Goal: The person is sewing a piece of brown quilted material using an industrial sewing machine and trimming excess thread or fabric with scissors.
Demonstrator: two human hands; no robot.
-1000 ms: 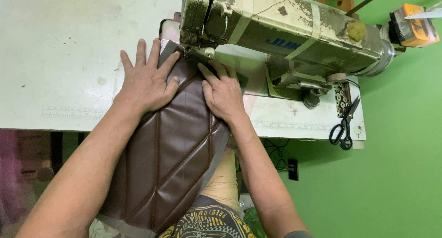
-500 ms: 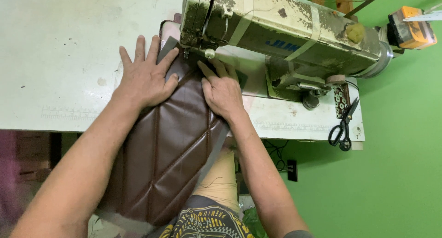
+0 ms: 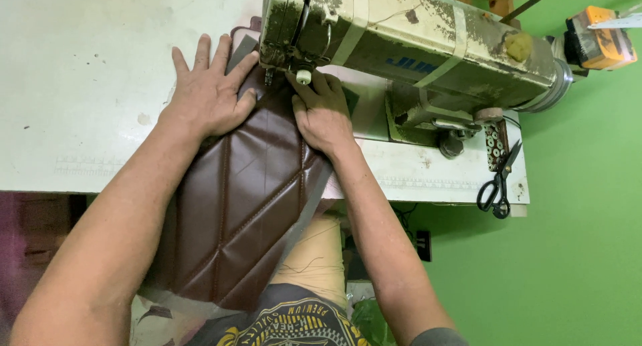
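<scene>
Both hands lay flat, fingers spread, gripping nothing, just pressing: left hand [image 3: 212,95] on the upper left part of the brown quilted leatherette panel [image 3: 241,205], right hand [image 3: 323,112] on its upper right edge, fingertips touching close to the needle area of the sewing machine [image 3: 408,48]. Panel's top end sat under the machine head, the rest ran down off the table's near edge onto the person's lap. Diamond stitch lines already showed across the visible brown part; a grey backing strip [image 3: 304,215] stuck out along the right edge. Judging by that, quilting looked done and an edge seam was in hand, most of the panel length still on the near side of the needle, so much left. Could not tell whether the needle was down. Machine was old, cream paint chipped and grimy. White table [image 3: 80,85] under the machine was scuffed and spotted. Black scissors [image 3: 496,185] lay right of the machine at the table edge, beside a small tray of bobbins [image 3: 495,145]. Orange device [image 3: 595,41] sat beyond the machine's right end. Green wall [image 3: 582,252] to the right of the table.
</scene>
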